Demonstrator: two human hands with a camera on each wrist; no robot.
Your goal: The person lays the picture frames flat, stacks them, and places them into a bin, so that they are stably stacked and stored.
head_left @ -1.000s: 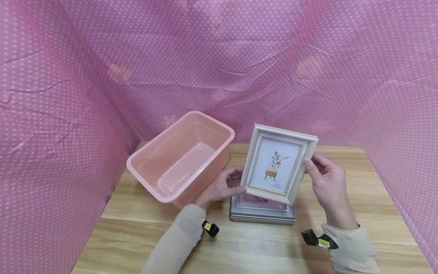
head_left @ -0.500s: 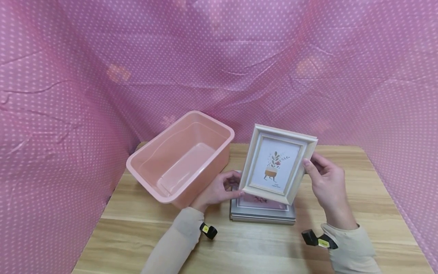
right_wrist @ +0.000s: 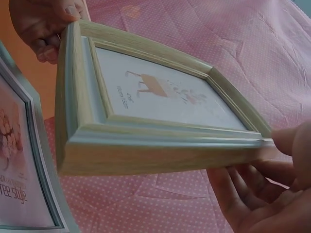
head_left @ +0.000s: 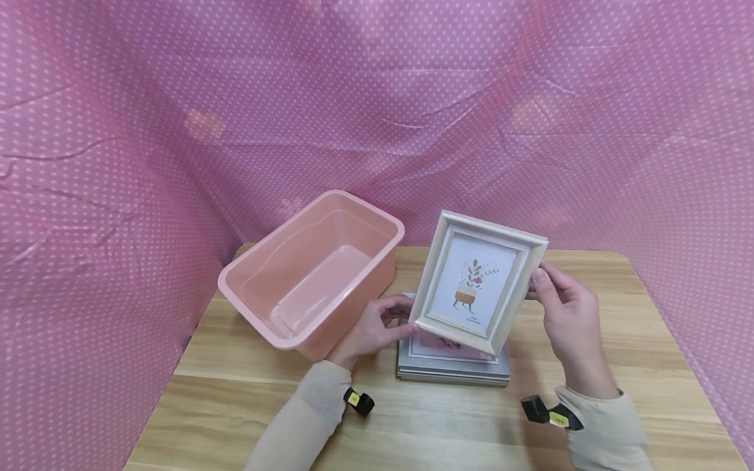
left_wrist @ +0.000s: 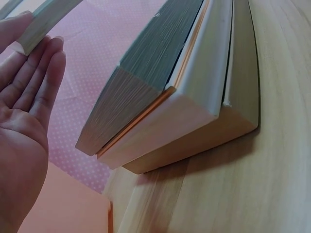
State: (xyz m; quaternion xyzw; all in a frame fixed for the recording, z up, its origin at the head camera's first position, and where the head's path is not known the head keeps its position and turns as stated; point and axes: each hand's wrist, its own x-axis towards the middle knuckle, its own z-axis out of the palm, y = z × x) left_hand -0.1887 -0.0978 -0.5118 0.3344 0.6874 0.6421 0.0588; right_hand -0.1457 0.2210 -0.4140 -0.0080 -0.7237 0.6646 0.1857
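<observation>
A cream wooden picture frame (head_left: 477, 284) with a potted-plant print is held tilted above a stack of frames. My left hand (head_left: 377, 327) pinches its lower left corner between thumb and fingers, as the left wrist view also shows. At the right side edge, my right hand (head_left: 571, 320) grips the frame, thumb at the edge and fingers underneath in the right wrist view. Below lies the stack, topped by a silver-grey picture frame (head_left: 453, 367) with a pink print. The left wrist view shows the stack's side edges (left_wrist: 160, 92), one lined in orange.
A pink plastic bin (head_left: 379, 258) with nothing visible in it stands left of the stack, close to my left forearm. Both stand on a wood-grain table (head_left: 436, 425). Pink dotted cloth (head_left: 377, 111) hangs behind and along both sides.
The cream picture frame has tilted slightly, its upper edge rising a little. My right hand has shifted slightly right, its thumb moving from the frame's face toward the edge. My left hand moved slightly left.
</observation>
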